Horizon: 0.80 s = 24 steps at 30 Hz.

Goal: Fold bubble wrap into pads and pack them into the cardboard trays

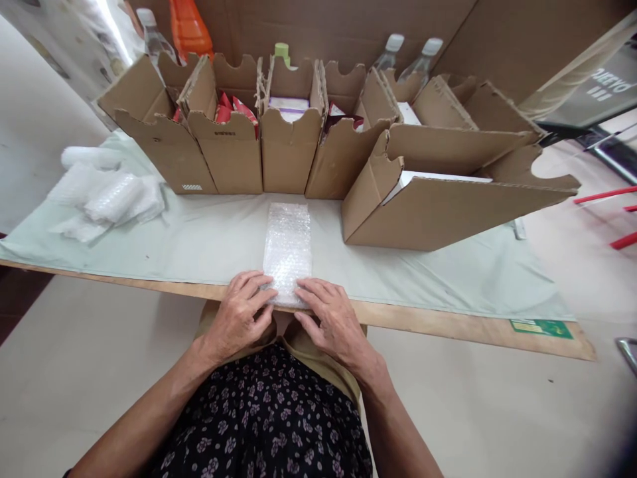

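Note:
A strip of clear bubble wrap (287, 249) lies lengthwise on the cloth in front of me, its near end at the table's front edge. My left hand (245, 309) grips the near left corner, fingertips on top and thumb low by the edge. At the near right corner my right hand (326, 312) holds the strip the same way, fingers bent over it and thumb below. Whether anything is wrapped inside the strip I cannot tell.
Several open cardboard bins (231, 162) stand in a row at the back, with packets and boxes inside. A larger angled bin (398, 216) is at right. Crumpled bubble wrap (112, 196) lies at left. Bottles (189, 30) rise behind the bins.

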Available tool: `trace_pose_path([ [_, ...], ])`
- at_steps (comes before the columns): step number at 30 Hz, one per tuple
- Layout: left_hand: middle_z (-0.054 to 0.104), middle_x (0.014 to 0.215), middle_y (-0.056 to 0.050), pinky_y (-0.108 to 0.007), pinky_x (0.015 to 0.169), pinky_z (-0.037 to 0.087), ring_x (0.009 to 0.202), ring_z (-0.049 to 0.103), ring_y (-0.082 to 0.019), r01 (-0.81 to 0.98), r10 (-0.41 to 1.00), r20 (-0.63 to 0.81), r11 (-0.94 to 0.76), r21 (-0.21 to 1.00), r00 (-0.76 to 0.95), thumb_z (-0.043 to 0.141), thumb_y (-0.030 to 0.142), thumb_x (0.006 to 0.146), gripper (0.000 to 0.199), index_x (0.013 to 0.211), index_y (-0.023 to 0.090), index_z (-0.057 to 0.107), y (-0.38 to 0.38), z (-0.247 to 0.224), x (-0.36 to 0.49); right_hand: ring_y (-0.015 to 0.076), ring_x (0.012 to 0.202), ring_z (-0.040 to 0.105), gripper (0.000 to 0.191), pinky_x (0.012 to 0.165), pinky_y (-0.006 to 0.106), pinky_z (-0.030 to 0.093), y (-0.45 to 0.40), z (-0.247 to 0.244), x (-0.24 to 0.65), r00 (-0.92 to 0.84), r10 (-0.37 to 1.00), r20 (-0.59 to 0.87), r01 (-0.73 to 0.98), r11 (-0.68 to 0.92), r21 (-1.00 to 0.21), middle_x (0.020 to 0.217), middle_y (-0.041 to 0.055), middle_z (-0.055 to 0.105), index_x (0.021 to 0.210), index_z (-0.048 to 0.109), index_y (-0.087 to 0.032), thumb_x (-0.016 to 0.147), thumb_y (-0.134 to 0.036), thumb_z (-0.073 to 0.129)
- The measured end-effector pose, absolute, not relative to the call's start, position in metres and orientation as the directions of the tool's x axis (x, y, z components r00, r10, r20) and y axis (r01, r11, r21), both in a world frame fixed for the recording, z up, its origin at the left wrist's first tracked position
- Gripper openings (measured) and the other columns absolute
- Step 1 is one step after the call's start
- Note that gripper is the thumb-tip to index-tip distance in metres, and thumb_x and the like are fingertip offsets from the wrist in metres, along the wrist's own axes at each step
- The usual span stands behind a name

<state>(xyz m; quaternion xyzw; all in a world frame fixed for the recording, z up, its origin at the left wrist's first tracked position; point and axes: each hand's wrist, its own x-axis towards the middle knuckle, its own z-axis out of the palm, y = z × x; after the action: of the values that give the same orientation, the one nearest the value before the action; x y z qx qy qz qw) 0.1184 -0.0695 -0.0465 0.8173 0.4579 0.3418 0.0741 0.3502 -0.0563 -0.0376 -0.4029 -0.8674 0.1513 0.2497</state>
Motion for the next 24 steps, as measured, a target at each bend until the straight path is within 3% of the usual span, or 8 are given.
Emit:
trace_pose_path([
  [4,0.077,0.107,-0.008,-0.047,0.101,0.057,0.115,0.065,-0.026,0.656,0.809,0.525,-0.549,0.518,0.263,0.060,0.009,0.096,0.017,0.105,0.019,0.070,-0.067,-0.046,0.118,0.0307,0.121,0.065,0.034,0.097,0.052,0.055,-0.055,-0.039,0.350,-0.521,0.795,0.309,0.620,0.602,-0.503,0.132,0.0120,0.072,0.129,0.070,-0.023,0.096,-0.019,0.060],
  [8,0.077,0.088,-0.004,-0.037,0.081,0.057,0.088,0.069,-0.021,0.646,0.849,0.503,-0.476,0.597,0.161,0.062,0.017,0.098,0.010,0.100,0.020,0.072,-0.066,-0.045,0.118,0.0256,0.096,0.071,0.029,0.087,0.044,0.057,-0.053,-0.041,0.346,-0.407,0.858,0.312,0.605,0.510,-0.612,0.107,0.0080,0.079,0.122,0.073,-0.025,0.100,-0.020,0.055],
  [11,0.078,0.088,-0.004,-0.034,0.076,0.056,0.079,0.070,-0.019,0.666,0.885,0.458,-0.392,0.634,0.085,0.064,0.023,0.098,0.010,0.099,0.020,0.074,-0.061,-0.045,0.119,0.0235,0.089,0.072,0.027,0.084,0.041,0.058,-0.052,-0.043,0.341,-0.325,0.889,0.322,0.602,0.457,-0.655,0.105,0.0071,0.079,0.123,0.072,-0.024,0.101,-0.023,0.056],
  [15,0.078,0.085,-0.003,-0.033,0.073,0.055,0.072,0.069,-0.018,0.728,0.888,0.456,-0.346,0.592,0.052,0.065,0.026,0.098,0.016,0.107,0.018,0.075,-0.048,-0.048,0.125,0.0255,0.096,0.070,0.030,0.084,0.041,0.054,-0.056,-0.042,0.336,-0.151,0.849,0.507,0.705,0.452,-0.547,0.114,0.0101,0.076,0.129,0.067,-0.023,0.100,-0.023,0.060],
  [18,0.073,0.077,-0.002,-0.031,0.070,0.054,0.066,0.065,-0.016,0.772,0.890,0.450,-0.333,0.541,0.069,0.063,0.026,0.098,0.018,0.109,0.017,0.074,-0.039,-0.049,0.128,0.0266,0.103,0.068,0.027,0.088,0.043,0.051,-0.060,-0.039,0.333,-0.193,0.777,0.599,0.751,0.510,-0.420,0.115,0.0096,0.074,0.125,0.068,-0.025,0.098,-0.022,0.063],
  [21,0.072,0.087,-0.004,-0.032,0.072,0.055,0.074,0.067,-0.018,0.786,0.894,0.444,-0.313,0.533,0.055,0.061,0.027,0.099,0.019,0.111,0.017,0.073,-0.039,-0.047,0.128,0.0287,0.115,0.066,0.023,0.096,0.046,0.048,-0.058,-0.038,0.330,-0.357,0.783,0.510,0.725,0.576,-0.378,0.120,0.0083,0.075,0.120,0.069,-0.025,0.098,-0.021,0.063],
  [24,0.070,0.114,-0.011,-0.039,0.089,0.058,0.104,0.069,-0.024,0.749,0.869,0.490,-0.371,0.549,0.072,0.064,0.031,0.098,0.023,0.117,0.018,0.070,-0.049,-0.043,0.123,0.0276,0.112,0.067,0.019,0.095,0.045,0.048,-0.052,-0.041,0.331,-0.379,0.802,0.463,0.708,0.573,-0.413,0.117,0.0077,0.077,0.116,0.071,-0.024,0.102,-0.021,0.058],
])
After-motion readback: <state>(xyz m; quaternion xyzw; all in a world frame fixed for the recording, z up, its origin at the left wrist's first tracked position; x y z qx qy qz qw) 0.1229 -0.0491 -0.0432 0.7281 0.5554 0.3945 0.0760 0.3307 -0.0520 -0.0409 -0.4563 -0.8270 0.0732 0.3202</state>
